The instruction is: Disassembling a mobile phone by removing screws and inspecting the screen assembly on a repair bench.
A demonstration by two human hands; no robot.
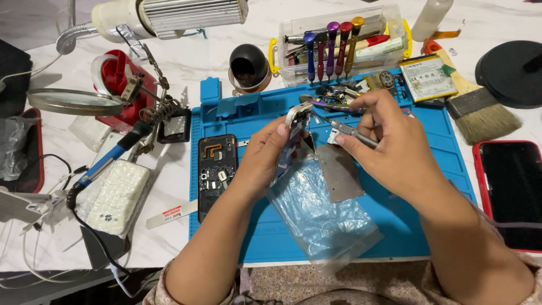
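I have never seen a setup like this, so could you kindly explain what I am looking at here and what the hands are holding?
This is one picture from a camera worn on a person's head, looking down at their own two bare hands over a worktable. The left hand holds a phone frame tilted on its edge. The right hand holds metal tweezers whose tips point at that frame. Below them lies a blue work mat with a clear plastic bag and an opened phone body showing its circuitry. Behind the mat stands a clear box of screwdrivers, with a phone battery and a brush to its right. A soldering iron and a magnifying glass lie on the left, and a red-cased phone on the right.
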